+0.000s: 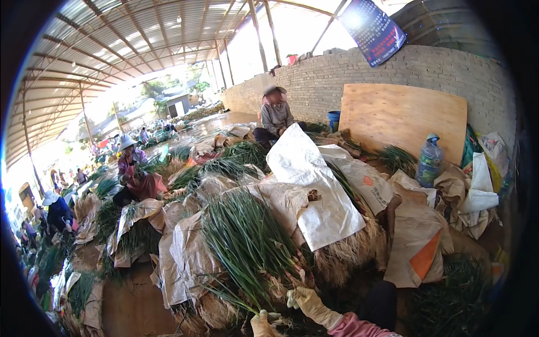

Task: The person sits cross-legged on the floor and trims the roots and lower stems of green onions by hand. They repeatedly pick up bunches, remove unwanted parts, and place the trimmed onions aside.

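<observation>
In a pale work glove, my left hand sits at the bottom edge, closed around a few green onion stalks that slant up to the left. My right hand, also gloved and with a pink sleeve behind it, is just to the right with its fingers curled. It is close to the roots of the heap; whether it grips anything is unclear. In front of both hands lies a large heap of green onions, leaves pointing away and reddish bases with stringy roots towards me.
White woven sacks cover further root bundles at the right. Beyond are a large plastic bottle, a plywood board, a blue bucket and a brick wall. Co-workers sit among onion heaps, one person ahead, another left.
</observation>
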Motion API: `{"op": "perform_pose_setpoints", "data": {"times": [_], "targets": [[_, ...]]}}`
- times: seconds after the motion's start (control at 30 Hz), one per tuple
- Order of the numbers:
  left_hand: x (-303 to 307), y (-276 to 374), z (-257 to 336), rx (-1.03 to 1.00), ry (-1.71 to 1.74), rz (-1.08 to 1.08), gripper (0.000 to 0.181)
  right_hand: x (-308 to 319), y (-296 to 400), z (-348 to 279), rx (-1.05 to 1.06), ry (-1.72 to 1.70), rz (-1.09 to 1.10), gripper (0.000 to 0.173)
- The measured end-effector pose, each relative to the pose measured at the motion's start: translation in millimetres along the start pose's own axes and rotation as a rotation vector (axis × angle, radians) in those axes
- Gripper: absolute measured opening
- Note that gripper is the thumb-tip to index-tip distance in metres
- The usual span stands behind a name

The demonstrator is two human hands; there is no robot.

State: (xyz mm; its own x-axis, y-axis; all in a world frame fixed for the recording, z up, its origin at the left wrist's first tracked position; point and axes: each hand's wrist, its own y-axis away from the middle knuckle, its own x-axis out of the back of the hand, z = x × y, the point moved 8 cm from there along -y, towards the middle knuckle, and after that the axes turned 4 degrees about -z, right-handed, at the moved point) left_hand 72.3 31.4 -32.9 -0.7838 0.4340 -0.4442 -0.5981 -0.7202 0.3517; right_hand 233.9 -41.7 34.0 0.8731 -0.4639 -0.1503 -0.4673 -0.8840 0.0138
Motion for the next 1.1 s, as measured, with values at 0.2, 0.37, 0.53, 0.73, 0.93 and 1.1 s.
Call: {"op": "perform_pose_setpoints", "data": {"times": [0.2,0.37,0.53,0.73,0.93,1.1], "targets": [[7,-12,-6,-0.025,-0.047,-0.003,0.048,3,43,76,-0.378,1.329,-0.673,0.073],[-6,9,7,0.042,-0.033,-0.019,0.050,1,3,36,-0.349,1.159,-0.163,0.066],[13,-15,-17,-0.023,0.037,-0.073,0.043,-28,-11,118,-0.334,0.616,-0.290,0.041],[19,-9,0,0.128,-0.003,0.245,0.021,-26,-24,76,-0.114,-0.001,-0.135,0.015],[20,-9,19,-0.049,0.090,0.172,0.022,-1,-20,56,0.131,0.405,0.019,0.026],[23,-6,18,0.044,0.000,0.174,0.032,41,13,113,-0.309,0.411,0.067,0.025]]}}
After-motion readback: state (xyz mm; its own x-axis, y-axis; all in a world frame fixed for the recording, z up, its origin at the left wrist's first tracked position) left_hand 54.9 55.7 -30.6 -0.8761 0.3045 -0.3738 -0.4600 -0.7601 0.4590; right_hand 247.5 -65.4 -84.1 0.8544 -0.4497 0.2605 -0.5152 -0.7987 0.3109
